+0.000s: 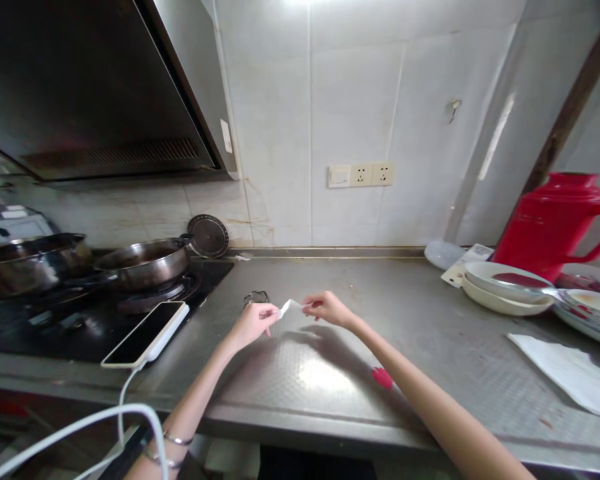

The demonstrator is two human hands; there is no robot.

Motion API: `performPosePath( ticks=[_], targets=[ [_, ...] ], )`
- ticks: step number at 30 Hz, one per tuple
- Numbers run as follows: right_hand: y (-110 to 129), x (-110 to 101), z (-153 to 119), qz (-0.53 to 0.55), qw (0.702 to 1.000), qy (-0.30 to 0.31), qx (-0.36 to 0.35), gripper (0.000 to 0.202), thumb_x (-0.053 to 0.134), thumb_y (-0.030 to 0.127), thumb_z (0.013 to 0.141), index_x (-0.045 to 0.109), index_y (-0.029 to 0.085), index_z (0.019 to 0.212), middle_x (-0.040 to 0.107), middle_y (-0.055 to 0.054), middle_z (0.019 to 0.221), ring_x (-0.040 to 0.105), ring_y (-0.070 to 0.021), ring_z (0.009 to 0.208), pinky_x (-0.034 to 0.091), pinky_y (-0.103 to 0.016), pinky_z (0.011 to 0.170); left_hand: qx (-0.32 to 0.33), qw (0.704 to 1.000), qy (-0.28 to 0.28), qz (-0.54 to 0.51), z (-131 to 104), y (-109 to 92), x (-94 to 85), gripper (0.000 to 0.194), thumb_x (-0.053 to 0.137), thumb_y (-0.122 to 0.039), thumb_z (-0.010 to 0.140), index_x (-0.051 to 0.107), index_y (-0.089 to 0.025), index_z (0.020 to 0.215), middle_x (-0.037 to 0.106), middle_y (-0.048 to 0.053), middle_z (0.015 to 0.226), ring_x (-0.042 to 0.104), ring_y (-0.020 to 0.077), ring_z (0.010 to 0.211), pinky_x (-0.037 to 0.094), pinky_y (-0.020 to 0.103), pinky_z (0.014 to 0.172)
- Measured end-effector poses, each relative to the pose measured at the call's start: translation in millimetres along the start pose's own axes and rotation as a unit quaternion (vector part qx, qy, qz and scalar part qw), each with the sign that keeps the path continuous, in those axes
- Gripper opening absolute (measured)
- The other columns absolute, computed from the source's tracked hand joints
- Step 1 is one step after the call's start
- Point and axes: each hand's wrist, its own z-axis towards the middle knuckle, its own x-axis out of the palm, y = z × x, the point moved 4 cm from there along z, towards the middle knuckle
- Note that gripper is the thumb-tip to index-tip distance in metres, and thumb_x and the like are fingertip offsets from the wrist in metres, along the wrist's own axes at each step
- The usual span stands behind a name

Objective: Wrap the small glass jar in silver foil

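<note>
A thin, crumpled white strip [293, 305], paper or tissue by its look, stretches between my two hands above the steel counter. My left hand [254, 325] pinches its left end, while the fingertips of my right hand [329, 307] are closed on the other end. Just behind my left hand lies a dark wire-like ring [257, 297], partly hidden by the hand. Under my right forearm a small pink-red thing [382, 377] rests on the counter, and the arm covers part of it.
Left, a phone [145, 335] with a white cable [125, 393] lies by the stove, where a pan [150, 267] and a pot [33, 267] stand. To the right are stacked bowls [505, 303], a red thermos jug [545, 227] and a white paper sheet [570, 373].
</note>
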Motion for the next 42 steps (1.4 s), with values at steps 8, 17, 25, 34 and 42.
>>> performPosePath(
  ticks=[8,17,25,34,42],
  targets=[
    [13.5,57.7,25.7,0.182,0.982,0.038,0.024,0.028,0.066,0.033,0.067,0.074,0.013,0.084,0.073,-0.006,0.078,0.069,-0.0218,0.079,0.057,-0.034,0.069,-0.123,0.975,-0.09,-0.162,-36.6,49.3,-27.6,0.05,0.061,-0.041,0.071,0.063,-0.013,0.112,0.07,0.011,0.088,0.062,0.0133,0.05,0.041,0.02,0.035],
    [14.8,66.2,40.8,0.125,0.991,0.051,0.008,0.027,0.054,0.026,0.072,0.074,0.012,0.086,0.073,-0.007,0.087,0.066,-0.0212,0.084,0.051,-0.031,0.077,-0.185,0.939,-0.132,-0.259,-49.3,68.2,-37.6,0.029,0.066,-0.028,0.063,0.066,-0.011,0.088,0.072,0.012,0.089,0.068,0.0225,0.082,0.056,0.031,0.067],
    [-0.3,82.1,51.4,0.066,0.991,0.117,0.027,0.054,0.077,0.02,0.055,0.065,0.015,0.107,0.07,-0.002,0.083,0.063,-0.0144,0.063,0.049,-0.023,0.056,-0.092,0.976,-0.19,-0.054,-34.7,79.0,-39.2,0.037,0.064,-0.018,0.06,0.054,-0.016,0.095,0.066,0.001,0.071,0.067,0.0194,0.07,0.051,0.029,0.066],
    [5.6,80.9,63.4,-0.139,0.989,0.055,0.014,0.009,0.068,0.013,0.068,0.071,0.014,0.076,0.065,0.001,0.064,0.058,-0.0108,0.061,0.039,-0.017,0.054,-0.081,0.97,-0.207,0.098,-28.8,78.3,-50.3,0.033,0.061,-0.019,0.068,0.054,-0.016,0.1,0.066,0.001,0.071,0.064,0.0179,0.069,0.048,0.028,0.069],
    [5.1,79.1,74.6,-0.196,0.979,0.029,0.04,0.008,0.068,0.015,0.068,0.071,0.014,0.075,0.067,-0.001,0.066,0.059,-0.0116,0.062,0.038,-0.018,0.054,-0.098,0.962,-0.199,0.158,-14.6,83.6,-53.8,0.051,0.06,-0.015,0.071,0.048,-0.012,0.12,0.068,0.003,0.076,0.064,0.0169,0.069,0.047,0.026,0.069]
  ],
)
